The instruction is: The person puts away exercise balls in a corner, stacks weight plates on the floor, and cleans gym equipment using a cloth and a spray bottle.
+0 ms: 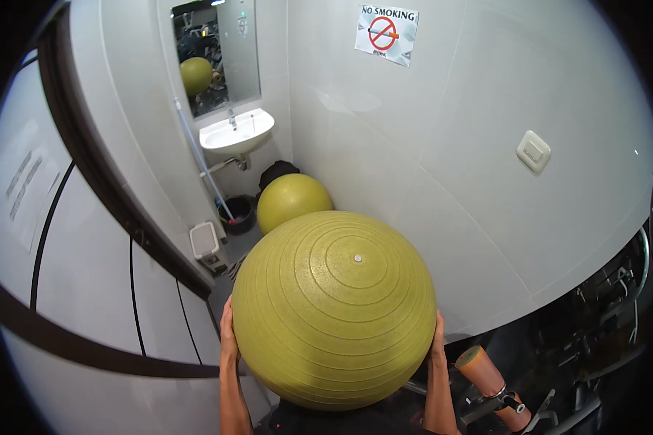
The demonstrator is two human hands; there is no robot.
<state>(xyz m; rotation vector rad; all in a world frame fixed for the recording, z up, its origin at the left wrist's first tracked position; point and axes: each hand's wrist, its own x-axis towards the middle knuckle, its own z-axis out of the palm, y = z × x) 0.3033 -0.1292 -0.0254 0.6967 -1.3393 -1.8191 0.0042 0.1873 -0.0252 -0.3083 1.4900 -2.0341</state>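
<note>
A large yellow-green exercise ball point(334, 312) with ringed ridges and a pale plug fills the middle of the head view, held up in front of my body. My left hand point(228, 330) presses flat against its left side. Against the right side lies my right hand point(437, 337), so the ball is gripped between both palms. Most of the fingers are hidden by the ball's curve. Beyond it, a second yellow exercise ball point(294, 199) rests low in the corner, partly covered by the held one.
A sink point(237, 132) hangs below a mirror point(218, 65). Near the second ball stand a dark bucket point(238, 215), a leaning pole point(199, 156) and a grey bin point(204, 241). A door point(87, 239) is on the left; gym equipment with orange rollers point(480, 370) stands at lower right.
</note>
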